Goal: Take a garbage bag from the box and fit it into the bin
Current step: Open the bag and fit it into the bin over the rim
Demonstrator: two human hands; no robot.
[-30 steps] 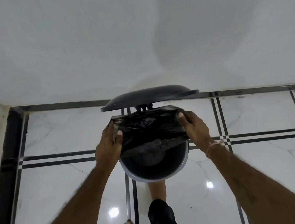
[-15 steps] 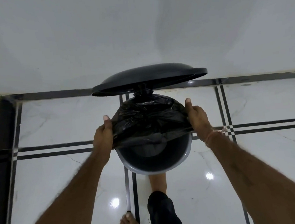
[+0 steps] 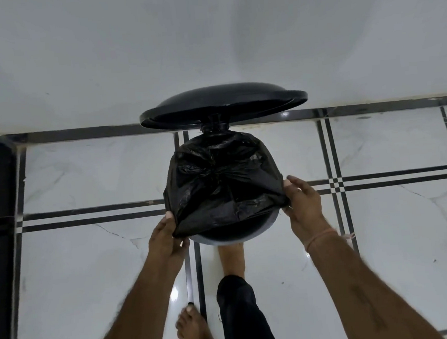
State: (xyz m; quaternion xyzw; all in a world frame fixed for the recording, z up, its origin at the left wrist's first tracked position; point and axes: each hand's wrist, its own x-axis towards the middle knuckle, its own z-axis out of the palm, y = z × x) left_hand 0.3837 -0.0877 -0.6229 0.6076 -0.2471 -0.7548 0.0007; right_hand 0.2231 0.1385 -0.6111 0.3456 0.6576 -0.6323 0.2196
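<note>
Two hands' grips pinching black garbage bag (image 3: 222,180) edges, left hand (image 3: 165,239), right hand (image 3: 304,205), bin (image 3: 238,235) lid (image 3: 222,104) raised, no writing legible

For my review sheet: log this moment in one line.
bag over bin rim, near edge uncovered | left hand grips bag | right hand grips bag | lid up

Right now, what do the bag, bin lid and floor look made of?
Garbage bag: thin black plastic film, glossy, creased and crinkled. Bin lid: probably moulded hard plastic, smooth black with a soft sheen. Floor: polished white tile, marble-like veins, black inlay stripes, mirror-like light reflections; stone or ceramic, can't tell.
</note>
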